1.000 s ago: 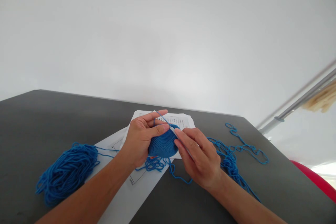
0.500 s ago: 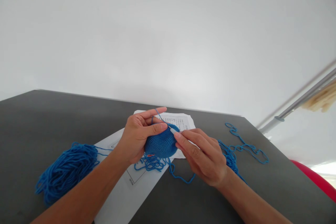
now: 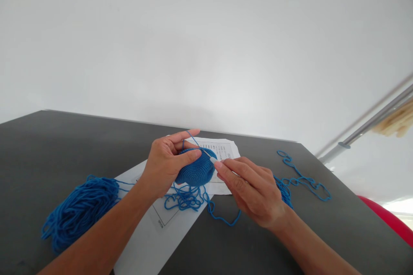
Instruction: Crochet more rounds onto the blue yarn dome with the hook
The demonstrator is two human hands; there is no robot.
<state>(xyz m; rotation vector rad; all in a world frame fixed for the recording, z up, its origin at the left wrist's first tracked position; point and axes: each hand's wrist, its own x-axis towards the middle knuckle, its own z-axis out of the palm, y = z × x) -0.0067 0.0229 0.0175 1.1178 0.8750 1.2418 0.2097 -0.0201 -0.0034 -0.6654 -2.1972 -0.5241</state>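
Note:
A round blue crochet piece (image 3: 196,172) is pinched by my left hand (image 3: 166,159), thumb on its upper edge. A strand of blue yarn (image 3: 192,138) runs over the raised left index finger down to that edge. My right hand (image 3: 253,187) is closed round the pale handle of a crochet hook (image 3: 213,160). The hook's thin metal shaft points up and left to the edge of the piece, near the left thumb. Whether its tip is inside a stitch is too small to tell.
Printed sheets (image 3: 167,240) lie under the work on the dark table (image 3: 80,137). A blue yarn skein (image 3: 85,210) is at left, loose yarn (image 3: 185,197) below the piece, and more yarn (image 3: 303,178) at right. A metal rail (image 3: 371,124) and a red edge (image 3: 387,219) stand beyond.
My left hand and the crochet piece have shifted slightly left and up. The hook now shows more of its shaft, and my right hand has barely moved.

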